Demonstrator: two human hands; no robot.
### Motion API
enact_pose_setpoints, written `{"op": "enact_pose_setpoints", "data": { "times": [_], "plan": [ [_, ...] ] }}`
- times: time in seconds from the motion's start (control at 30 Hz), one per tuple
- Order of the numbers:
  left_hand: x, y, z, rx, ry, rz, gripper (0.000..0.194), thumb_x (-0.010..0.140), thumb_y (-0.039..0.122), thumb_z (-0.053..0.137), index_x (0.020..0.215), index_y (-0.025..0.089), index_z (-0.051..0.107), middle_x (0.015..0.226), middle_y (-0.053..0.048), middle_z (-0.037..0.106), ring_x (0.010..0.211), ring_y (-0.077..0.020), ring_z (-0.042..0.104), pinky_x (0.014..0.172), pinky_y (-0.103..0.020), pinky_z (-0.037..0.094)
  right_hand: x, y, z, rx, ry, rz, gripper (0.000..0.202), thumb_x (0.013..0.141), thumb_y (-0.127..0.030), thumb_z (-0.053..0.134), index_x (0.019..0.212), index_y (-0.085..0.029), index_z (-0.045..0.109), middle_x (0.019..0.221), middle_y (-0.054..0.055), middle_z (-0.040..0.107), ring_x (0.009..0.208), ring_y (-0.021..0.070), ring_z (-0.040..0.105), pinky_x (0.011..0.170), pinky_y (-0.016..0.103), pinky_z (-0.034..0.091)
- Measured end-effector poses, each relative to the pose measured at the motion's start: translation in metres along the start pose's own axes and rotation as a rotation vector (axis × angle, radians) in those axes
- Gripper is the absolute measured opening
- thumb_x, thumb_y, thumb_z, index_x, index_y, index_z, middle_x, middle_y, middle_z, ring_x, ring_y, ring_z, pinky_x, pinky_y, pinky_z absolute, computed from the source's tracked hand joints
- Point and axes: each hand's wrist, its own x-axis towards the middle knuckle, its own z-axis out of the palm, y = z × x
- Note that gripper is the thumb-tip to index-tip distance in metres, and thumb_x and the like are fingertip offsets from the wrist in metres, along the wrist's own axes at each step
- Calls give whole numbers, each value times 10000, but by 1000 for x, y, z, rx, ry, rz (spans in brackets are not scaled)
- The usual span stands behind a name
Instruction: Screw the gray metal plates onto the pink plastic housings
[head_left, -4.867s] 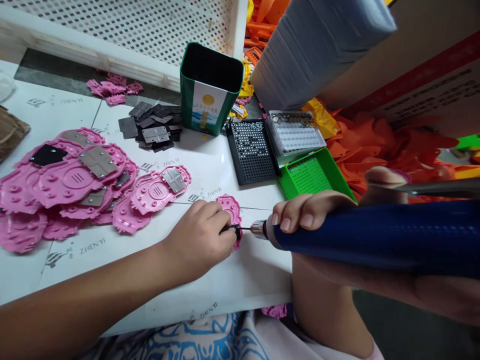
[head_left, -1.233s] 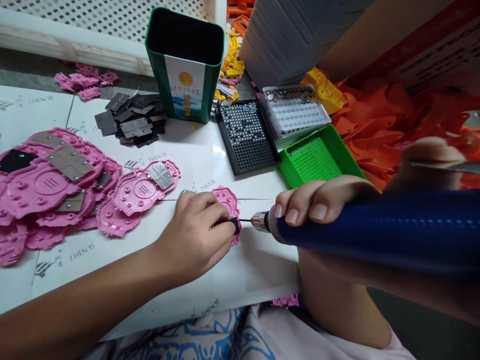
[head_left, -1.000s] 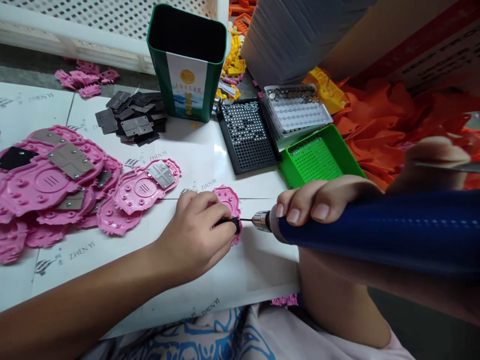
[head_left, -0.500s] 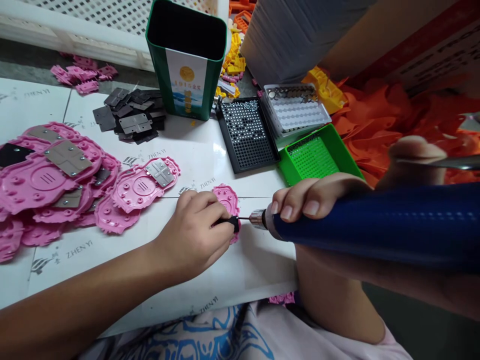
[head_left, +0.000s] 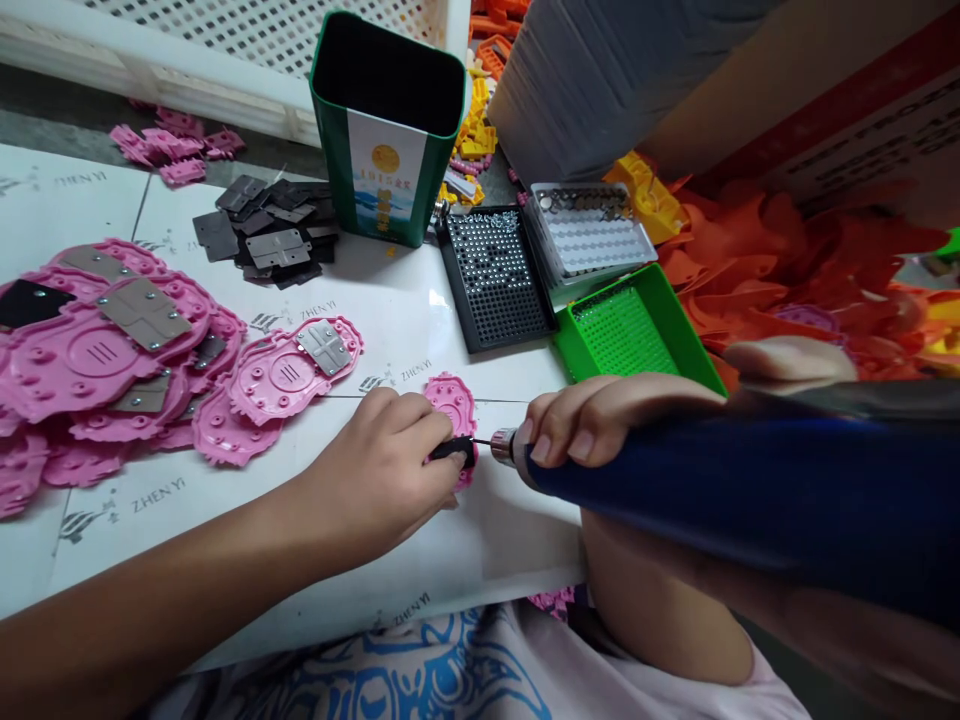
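My left hand (head_left: pixel 390 465) is closed, its fingers pinching a small black plate (head_left: pixel 459 452) against a pink plastic shell (head_left: pixel 451 397) on the table. Much of the plate and shell is hidden under those fingers. In my right hand (head_left: pixel 600 425) is a thick blue electric screwdriver (head_left: pixel 697 490), held almost level. Its thin bit points left and meets the edge of the black plate; the exact contact is too small to make out.
Pink shells with metal plates (head_left: pixel 105 345) are piled at left, with loose dark plates (head_left: pixel 274 235) behind. A green tin (head_left: pixel 386 170), black screw tray (head_left: pixel 499 280), green tray (head_left: pixel 637 325) and clear box (head_left: pixel 589 230) stand beyond my hands. Orange parts (head_left: pixel 742 270) lie at right.
The screwdriver has shifted slightly left and its rear end has dropped, so it tilts more. My left hand keeps its pinch on the plate. The whole view has moved a little.
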Motion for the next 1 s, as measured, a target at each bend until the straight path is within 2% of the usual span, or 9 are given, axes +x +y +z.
{"op": "enact_pose_setpoints", "data": {
  "times": [0.1,0.2,0.33,0.43,0.5,0.6,0.8,0.9,1.0],
  "plan": [
    [1,0,-3,-40,-53,-13,128,876,232,645,761,176,646,835,-46,636,834,-215,539,732,-358,372,1,-5,11,-102,40,-82,424,712,-639,692,862,-242,683,686,40,645,627,242,626,650,462,556],
    [1,-1,-3,-39,-80,-21,134,893,224,624,774,175,661,842,-45,635,841,-206,542,733,-350,384,2,-1,13,-72,29,-198,491,730,-595,703,1105,-282,648,719,17,659,614,230,625,633,433,539],
    [-1,-6,0,-35,-38,34,108,867,274,661,803,188,672,840,-38,621,819,-204,514,721,-356,357,5,8,6,7,-52,-184,444,736,-633,668,964,-254,702,735,33,649,633,217,620,624,407,536],
    [-2,-9,-1,-31,-50,64,149,846,332,691,894,191,686,845,-43,615,822,-220,502,731,-368,332,14,4,2,122,-51,-175,436,739,-579,683,1096,-328,678,722,18,677,605,221,627,600,414,547],
    [-3,-9,-3,-30,-66,81,205,838,348,693,966,187,687,866,-51,616,828,-228,507,733,-373,324,26,-2,1,163,20,-239,477,708,-564,683,1118,-319,674,668,11,679,551,216,615,543,397,543],
    [-4,-7,-6,-45,-95,119,223,847,295,655,1037,180,675,917,-66,627,860,-238,524,737,-376,332,49,-8,1,136,165,-348,444,679,-558,673,1026,-283,695,599,-13,654,486,183,594,465,340,517],
    [-7,-9,-4,-102,-43,144,319,798,175,588,1113,193,637,1130,-102,649,1051,-290,525,865,-444,327,107,7,2,83,440,-505,252,804,-491,518,871,-302,672,505,-68,561,425,117,554,431,254,430],
    [-7,-12,-3,-116,-99,141,294,781,171,592,1068,197,646,1262,-114,614,1178,-334,480,926,-487,308,127,19,-3,61,423,-512,258,787,-568,550,808,-319,614,531,-71,548,443,119,528,446,281,422],
    [-6,-14,-4,-111,-109,136,267,796,148,595,1049,210,655,1290,-105,609,1176,-326,487,926,-479,319,139,29,-8,0,333,-462,354,721,-687,595,866,-364,597,591,-67,545,499,136,506,508,335,463]
  ]
}}
